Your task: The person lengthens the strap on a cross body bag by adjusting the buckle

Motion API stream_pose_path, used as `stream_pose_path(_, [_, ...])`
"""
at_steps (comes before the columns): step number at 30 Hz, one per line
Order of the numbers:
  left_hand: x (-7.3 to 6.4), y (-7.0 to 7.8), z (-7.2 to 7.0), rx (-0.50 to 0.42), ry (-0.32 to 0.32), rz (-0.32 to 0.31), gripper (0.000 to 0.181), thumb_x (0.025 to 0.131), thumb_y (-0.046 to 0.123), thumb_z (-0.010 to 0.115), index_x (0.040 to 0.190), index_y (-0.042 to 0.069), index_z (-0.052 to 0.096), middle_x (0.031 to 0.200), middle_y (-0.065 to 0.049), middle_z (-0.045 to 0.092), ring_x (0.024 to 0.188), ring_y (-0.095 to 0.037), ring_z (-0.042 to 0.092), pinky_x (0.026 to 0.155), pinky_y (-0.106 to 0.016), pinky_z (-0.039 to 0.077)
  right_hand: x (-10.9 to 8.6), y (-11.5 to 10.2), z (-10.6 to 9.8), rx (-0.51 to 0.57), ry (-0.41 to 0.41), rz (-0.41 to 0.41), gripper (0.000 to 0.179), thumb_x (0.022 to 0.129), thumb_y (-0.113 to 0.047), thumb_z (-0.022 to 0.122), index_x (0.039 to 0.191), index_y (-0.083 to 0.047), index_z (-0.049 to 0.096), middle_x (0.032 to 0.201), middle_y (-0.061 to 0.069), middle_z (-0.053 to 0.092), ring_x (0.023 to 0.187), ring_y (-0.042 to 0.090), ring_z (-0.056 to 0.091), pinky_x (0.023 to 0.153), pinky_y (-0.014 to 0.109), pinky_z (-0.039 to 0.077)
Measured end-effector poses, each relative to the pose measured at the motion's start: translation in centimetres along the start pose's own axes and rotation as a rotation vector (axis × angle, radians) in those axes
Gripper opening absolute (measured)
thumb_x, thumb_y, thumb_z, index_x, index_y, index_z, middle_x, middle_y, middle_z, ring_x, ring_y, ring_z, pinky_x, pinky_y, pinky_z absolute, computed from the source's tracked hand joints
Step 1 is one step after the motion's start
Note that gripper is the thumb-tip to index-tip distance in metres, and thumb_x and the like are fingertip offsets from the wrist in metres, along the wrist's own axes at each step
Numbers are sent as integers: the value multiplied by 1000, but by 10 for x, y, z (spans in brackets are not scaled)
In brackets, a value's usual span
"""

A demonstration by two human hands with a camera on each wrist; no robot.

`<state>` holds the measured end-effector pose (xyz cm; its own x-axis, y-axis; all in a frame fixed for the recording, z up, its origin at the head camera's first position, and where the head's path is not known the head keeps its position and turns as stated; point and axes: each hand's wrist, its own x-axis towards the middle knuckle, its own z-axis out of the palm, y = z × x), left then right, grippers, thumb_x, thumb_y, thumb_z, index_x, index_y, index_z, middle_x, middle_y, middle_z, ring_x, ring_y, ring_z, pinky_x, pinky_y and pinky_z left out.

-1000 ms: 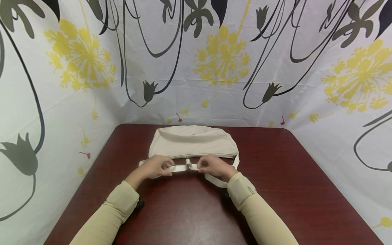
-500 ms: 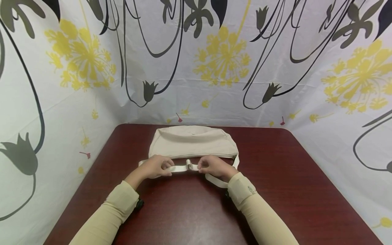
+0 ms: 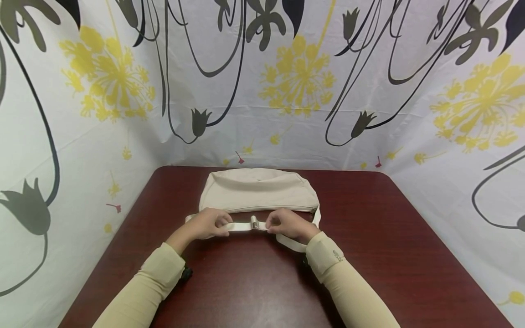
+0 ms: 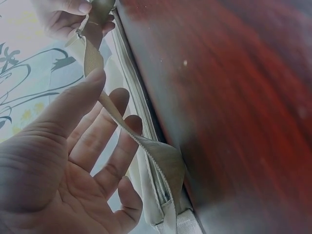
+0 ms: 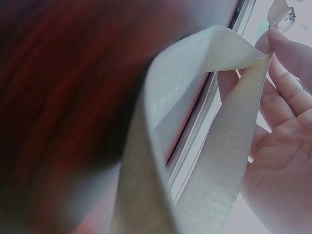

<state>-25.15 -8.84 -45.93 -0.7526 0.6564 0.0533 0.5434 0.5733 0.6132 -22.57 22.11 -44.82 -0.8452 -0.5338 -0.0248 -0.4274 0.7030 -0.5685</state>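
Observation:
A cream shoulder bag point(image 3: 258, 193) lies on the table with its zipper side toward me. In front of it, its flat webbing strap point(image 3: 239, 227) is drawn nearly straight between both hands. My left hand point(image 3: 207, 223) pinches the strap between thumb and index finger; in the left wrist view the other fingers spread loosely behind the strap point(image 4: 113, 111). My right hand point(image 3: 289, 224) pinches it at the other side of a metal strap buckle point(image 3: 254, 222). Past the right fingertips, a slack loop of strap point(image 5: 214, 156) hangs down, large in the right wrist view.
The dark red table point(image 3: 254, 282) has rounded far corners. White fabric point(image 3: 229, 91) printed with flowers and vines hangs behind it and along both sides. The bag's zipper point(image 4: 158, 183) runs close behind the strap.
Both hands keep their pinch on the strap. The buckle and right hand have shifted slightly right and toward me; the bag has not moved.

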Motion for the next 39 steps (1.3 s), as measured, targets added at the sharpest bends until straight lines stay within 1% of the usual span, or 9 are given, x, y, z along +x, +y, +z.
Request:
stream_pose_path(6, [-2,-2,0,-2,-4,-15,26,84,18,84,105,10,73,102,-5,75,92,-19,71,84,-38,55,-4,1,-2,-16,-3,9,8,90,-13,76,86,-16,70,85,-10,65,84,9,57,81,31,47])
stream_pose_path(14, [-6,-5,-2,15,-7,-16,27,83,18,85,105,9,72,103,-7,75,94,-22,71,84,-39,56,-12,11,-5,-26,-18,32,11,89,-11,77,84,-16,68,81,-10,63,78,9,55,76,29,47])
stream_pose_path(18, [-7,-5,-2,40,-9,-21,27,82,19,85,104,10,73,103,-5,74,95,-20,69,84,-38,55,-14,12,-6,-12,-39,31,11,88,-10,78,89,-14,67,86,-8,64,83,10,57,79,31,47])
stream_pose_path(23, [-8,-7,-2,108,-16,-15,23,81,20,86,98,12,72,90,5,68,79,-12,57,74,-33,48,-18,16,-9,-18,-97,25,27,83,-10,82,102,-10,62,94,-1,60,89,15,54,83,34,45])
stream_pose_path(26, [-8,-10,-4,109,-27,-20,18,83,19,84,89,14,69,79,7,59,70,-11,48,68,-32,43,-21,21,-14,-21,-149,51,36,80,-12,84,106,-11,60,95,-1,55,89,15,50,83,33,42])
stream_pose_path(30, [-9,-15,-7,111,-66,-9,20,86,22,82,81,17,64,73,9,52,68,-9,44,67,-31,40,-26,28,-21,-39,-220,92,38,78,-10,84,108,-10,60,93,-1,54,89,14,49,83,32,41])
stream_pose_path(32, [-10,-20,-8,122,-84,3,21,87,23,81,79,17,62,72,8,49,67,-9,43,67,-30,40,-30,29,-26,-110,-254,119,36,78,-8,82,106,-10,59,91,-1,53,85,15,49,79,33,42])
stream_pose_path(36, [-16,-28,-15,145,-80,-20,22,87,22,80,79,16,61,72,7,49,68,-10,43,67,-31,40,-41,31,-35,-263,-302,202,31,76,-7,80,98,-15,59,83,-2,53,75,15,47,74,36,39])
stream_pose_path(39, [-20,-35,-21,152,-68,-38,20,86,22,81,81,16,63,74,7,52,69,-10,45,68,-31,41,-51,34,-43,-279,-292,287,31,78,-17,85,94,-16,58,82,-4,52,73,14,45,80,38,35])
